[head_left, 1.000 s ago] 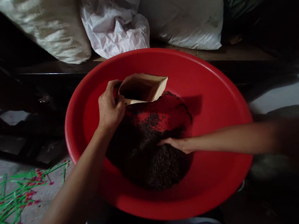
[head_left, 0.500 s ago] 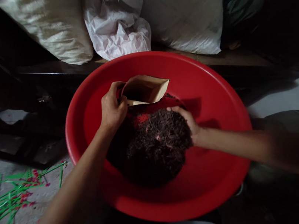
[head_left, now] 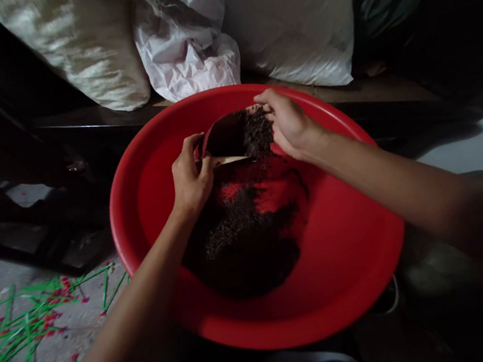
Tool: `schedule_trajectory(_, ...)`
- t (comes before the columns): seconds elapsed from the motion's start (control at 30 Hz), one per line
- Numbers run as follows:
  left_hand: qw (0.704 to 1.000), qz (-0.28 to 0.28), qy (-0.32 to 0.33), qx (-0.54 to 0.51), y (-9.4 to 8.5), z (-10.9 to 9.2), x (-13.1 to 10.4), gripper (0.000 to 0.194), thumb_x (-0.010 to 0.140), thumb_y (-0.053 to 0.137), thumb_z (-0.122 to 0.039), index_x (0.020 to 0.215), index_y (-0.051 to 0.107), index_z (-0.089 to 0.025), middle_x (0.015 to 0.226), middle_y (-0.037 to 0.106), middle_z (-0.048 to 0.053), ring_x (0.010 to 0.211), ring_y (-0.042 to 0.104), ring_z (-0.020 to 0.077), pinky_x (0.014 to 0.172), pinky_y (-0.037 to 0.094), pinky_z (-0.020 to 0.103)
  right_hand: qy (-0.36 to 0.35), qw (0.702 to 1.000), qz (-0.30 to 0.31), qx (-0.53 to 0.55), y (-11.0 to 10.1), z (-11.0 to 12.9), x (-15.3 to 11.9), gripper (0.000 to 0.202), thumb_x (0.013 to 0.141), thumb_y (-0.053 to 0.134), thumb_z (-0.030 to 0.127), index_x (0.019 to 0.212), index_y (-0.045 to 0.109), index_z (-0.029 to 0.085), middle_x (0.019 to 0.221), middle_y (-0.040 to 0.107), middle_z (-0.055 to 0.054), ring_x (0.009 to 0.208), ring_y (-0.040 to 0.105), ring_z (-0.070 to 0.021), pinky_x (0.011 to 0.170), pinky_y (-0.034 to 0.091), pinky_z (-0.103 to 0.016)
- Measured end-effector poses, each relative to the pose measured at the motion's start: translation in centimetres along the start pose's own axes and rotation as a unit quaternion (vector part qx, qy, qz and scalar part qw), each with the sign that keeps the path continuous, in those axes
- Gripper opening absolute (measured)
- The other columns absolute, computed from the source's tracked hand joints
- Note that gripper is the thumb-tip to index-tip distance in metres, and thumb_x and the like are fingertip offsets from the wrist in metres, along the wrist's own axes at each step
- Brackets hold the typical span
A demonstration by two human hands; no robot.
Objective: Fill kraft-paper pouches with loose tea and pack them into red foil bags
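A wide red plastic basin [head_left: 347, 250] holds a heap of dark loose shreds [head_left: 240, 235], which look like dried leaves. My left hand [head_left: 192, 173] grips the left side of a paper pouch [head_left: 229, 160], thumb in front and fingers behind, keeping its mouth spread above the heap. My right hand [head_left: 289, 122] is cupped at the pouch's right side with a handful of the shreds against its fingers and palm. Some of them spill down into the pouch mouth. The pouch's inside is mostly in shadow.
Full woven sacks [head_left: 290, 22] and a crumpled white plastic bag [head_left: 191, 61] stand on a dark wooden ledge [head_left: 91, 120] behind the basin. Green sticks with red tips [head_left: 31, 321] lie scattered on the concrete floor at the left.
My right hand has lifted a handful of shreds from the heap up to the pouch mouth. The heap is lower on its right, baring red basin floor. My left hand still holds the pouch.
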State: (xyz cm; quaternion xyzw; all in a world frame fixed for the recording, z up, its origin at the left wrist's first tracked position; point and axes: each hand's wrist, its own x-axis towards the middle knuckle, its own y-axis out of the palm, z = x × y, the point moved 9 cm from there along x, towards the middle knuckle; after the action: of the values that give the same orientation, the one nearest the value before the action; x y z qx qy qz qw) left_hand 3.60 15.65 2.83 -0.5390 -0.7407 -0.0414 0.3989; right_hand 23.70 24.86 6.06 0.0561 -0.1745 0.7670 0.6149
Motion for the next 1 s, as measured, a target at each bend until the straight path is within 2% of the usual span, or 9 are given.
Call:
schedule_trajectory(0.17, 0.999, -0.031, -0.013, -0.021, -0.1, 1.5, -0.1, 0.045, 0.104, 0.049, -0.044, 0.14, 0.064, -0.021, 0.143, 0.067, 0.009, 0.13, 0.066, 0.0249, 0.114, 0.051, 0.038, -0.043, 0.988, -0.128, -0.077, -5.4, -1.1, -1.4, 0.039, 0.101, 0.045, 0.045, 0.097, 0.071, 0.016, 0.097, 0.074, -0.009, 0.079, 0.071, -0.0186, 0.064, 0.057, -0.031)
schedule_trajectory(0.27, 0.998, -0.048, -0.041, -0.024, -0.5, 2.3, 0.2, 0.046, 0.105, 0.048, -0.052, 0.137, 0.066, -0.024, 0.133, 0.073, 0.008, 0.118, 0.071, 0.0249, 0.107, 0.055, 0.038, -0.044, 0.949, -0.175, -0.257, -8.8, -7.4, -2.7, 0.05, 0.107, 0.026, 0.043, 0.108, 0.069, 0.018, 0.105, 0.074, -0.011, 0.094, 0.072, -0.0198, 0.084, 0.059, -0.038)
schedule_trajectory(0.37, 0.997, -0.044, -0.052, -0.024, -0.9, 2.2, 0.7, 0.044, 0.104, 0.049, -0.052, 0.13, 0.07, -0.023, 0.124, 0.076, 0.008, 0.112, 0.073, 0.0261, 0.103, 0.056, 0.039, 0.039, 0.906, -0.084, -0.413, -8.7, -16.3, -4.8, 0.054, 0.106, 0.03, 0.045, 0.116, 0.071, 0.011, 0.121, 0.071, -0.024, 0.12, 0.066, -0.0321, 0.108, 0.05, -0.055)
schedule_trajectory(0.47, 0.998, -0.038, -0.058, -0.013, -1.2, 1.9, 0.9, 0.038, 0.104, 0.05, -0.046, 0.124, 0.073, -0.023, 0.116, 0.078, 0.007, 0.105, 0.074, 0.0258, 0.096, 0.057, 0.036, 0.053, 0.892, -0.024, -0.447, -6.4, -21.7, -7.5, 0.064, 0.105, 0.034, 0.05, 0.131, 0.066, 0.001, 0.144, 0.057, -0.034, 0.144, 0.049, -0.0417, 0.119, 0.036, -0.063)
schedule_trajectory(0.57, 0.998, -0.035, -0.053, -0.002, -1.2, 1.7, 1.0, 0.034, 0.104, 0.05, -0.039, 0.124, 0.073, -0.024, 0.109, 0.078, 0.005, 0.098, 0.074, 0.0235, 0.09, 0.057, 0.034, 0.049, 0.881, 0.016, -0.471, -3.0, -23.6, -8.6, 0.07, 0.106, 0.032, 0.05, 0.152, 0.051, 0.001, 0.163, 0.038, -0.029, 0.158, 0.028, -0.0405, 0.127, 0.022, -0.063)
schedule_trajectory(0.7, 0.998, -0.046, -0.041, 0.002, -1.2, 1.7, 1.1, 0.031, 0.104, 0.05, -0.034, 0.12, 0.074, -0.024, 0.1, 0.078, 0.003, 0.088, 0.072, 0.0209, 0.082, 0.055, 0.031, -0.008, 0.869, 0.144, -0.474, 3.6, -22.9, -9.3, 0.071, 0.108, 0.027, 0.048, 0.159, 0.04, 0.002, 0.169, 0.032, -0.021, 0.16, 0.027, -0.0322, 0.132, 0.02, -0.053)
schedule_trajectory(0.87, 0.998, -0.04, -0.043, 0.002, -1.3, 1.8, 1.1, 0.031, 0.103, 0.05, -0.035, 0.12, 0.074, -0.024, 0.094, 0.077, 0.002, 0.081, 0.069, 0.0196, 0.077, 0.055, 0.03, -0.096, 0.878, 0.291, -0.368, 11.9, -19.6, -14.2, 0.069, 0.109, 0.023, 0.05, 0.164, 0.033, 0.009, 0.171, 0.031, -0.012, 0.162, 0.024, -0.0256, 0.134, 0.014, -0.052)
schedule_trajectory(0.93, 0.998, -0.039, -0.042, -0.001, -1.5, 2.0, 1.1, 0.034, 0.104, 0.05, -0.041, 0.121, 0.073, -0.024, 0.098, 0.077, 0.003, 0.085, 0.07, 0.0203, 0.082, 0.056, 0.032, -0.099, 0.887, 0.33, -0.308, 13.4, -19.0, -15.5, 0.067, 0.11, 0.024, 0.052, 0.164, 0.033, 0.014, 0.168, 0.038, -0.01, 0.158, 0.032, -0.0236, 0.132, 0.023, -0.05)
schedule_trajectory(1.0, 0.998, -0.042, -0.04, -0.009, -1.7, 2.4, 1.2, 0.037, 0.105, 0.049, -0.048, 0.122, 0.072, -0.025, 0.104, 0.077, 0.004, 0.094, 0.071, 0.0217, 0.089, 0.058, 0.034, -0.096, 0.9, 0.296, -0.304, 12.5, -19.1, -14.3, 0.063, 0.109, 0.029, 0.054, 0.161, 0.041, 0.021, 0.16, 0.051, -0.007, 0.149, 0.048, -0.0231, 0.124, 0.039, -0.046)
